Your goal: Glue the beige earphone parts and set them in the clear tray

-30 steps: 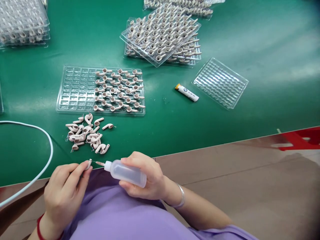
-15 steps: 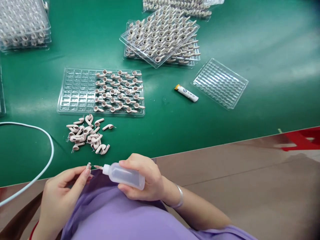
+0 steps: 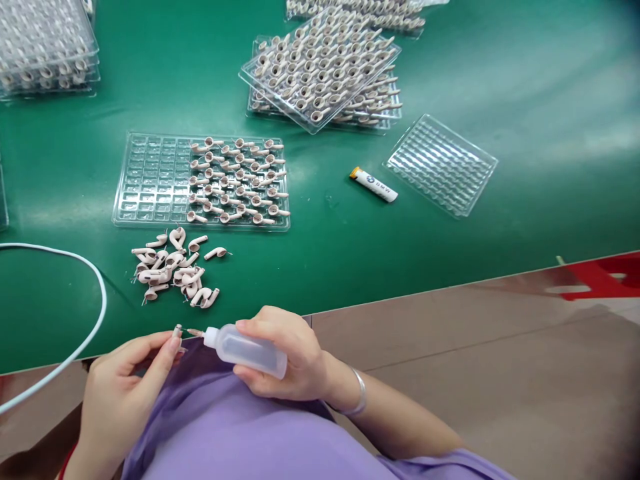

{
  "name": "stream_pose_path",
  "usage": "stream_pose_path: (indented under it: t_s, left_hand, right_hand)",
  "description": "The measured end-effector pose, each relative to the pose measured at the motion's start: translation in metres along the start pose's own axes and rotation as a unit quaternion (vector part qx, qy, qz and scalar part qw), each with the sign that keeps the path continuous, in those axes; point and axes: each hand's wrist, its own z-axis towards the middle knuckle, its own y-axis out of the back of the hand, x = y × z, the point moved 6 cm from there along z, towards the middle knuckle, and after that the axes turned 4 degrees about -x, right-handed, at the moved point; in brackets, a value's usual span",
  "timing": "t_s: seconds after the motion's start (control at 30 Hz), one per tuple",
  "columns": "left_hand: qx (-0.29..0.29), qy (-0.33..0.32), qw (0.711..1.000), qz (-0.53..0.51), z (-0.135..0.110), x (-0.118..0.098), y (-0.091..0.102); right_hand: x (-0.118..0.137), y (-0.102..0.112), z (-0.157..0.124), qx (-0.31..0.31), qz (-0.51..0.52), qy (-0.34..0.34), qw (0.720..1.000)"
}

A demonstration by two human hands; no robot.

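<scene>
Between thumb and fingers, my left hand [image 3: 133,380] pinches a small white earbud shell [image 3: 177,331] at the table's near edge. My right hand [image 3: 287,353] is wrapped around a translucent squeeze bottle [image 3: 250,348], tilted with its fine needle tip [image 3: 194,332] pointing left at the shell. The needle's end is at or very near the shell's end; contact is too fine to tell. Just beyond my hands lies a loose pile of earbud shells [image 3: 173,267], several with thin wires. Behind it, a clear plastic tray [image 3: 150,177] carries rows of shells on its right part.
Stacked trays full of shells [image 3: 320,73] stand at the back, with another stack [image 3: 45,50] at far left. A white lighter-sized tube marked BMW [image 3: 374,185] lies near a clear tray [image 3: 443,165] on the right. A white cable [image 3: 100,287] curves along the left edge.
My hands keep the same hold, with the bottle shifted very slightly left. The view has moved a little; the shells and trays lie as before.
</scene>
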Motion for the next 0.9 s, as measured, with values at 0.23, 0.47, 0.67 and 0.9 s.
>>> stream_pose_path:
  t_s: [0.23, 0.47, 0.67, 0.9]
  left_hand:
    - [-0.002, 0.020, 1.000, -0.016, -0.001, 0.003, 0.001]
    - [0.071, 0.140, 0.974, -0.165, -0.013, 0.016, -0.025]
    - [0.138, 0.257, 0.908, -0.302, -0.027, 0.038, -0.065]
    - [0.112, 0.277, 0.893, -0.335, -0.027, 0.045, -0.069]
  right_hand:
    - [0.000, 0.004, 0.001, -0.004, 0.034, -0.012, 0.999]
    - [0.000, 0.000, -0.004, 0.003, 0.060, -0.087, 0.994]
    - [0.012, -0.020, -0.006, -0.001, -0.063, 0.011, 0.998]
    - [0.010, -0.026, -0.010, -0.012, -0.101, 0.020, 0.995]
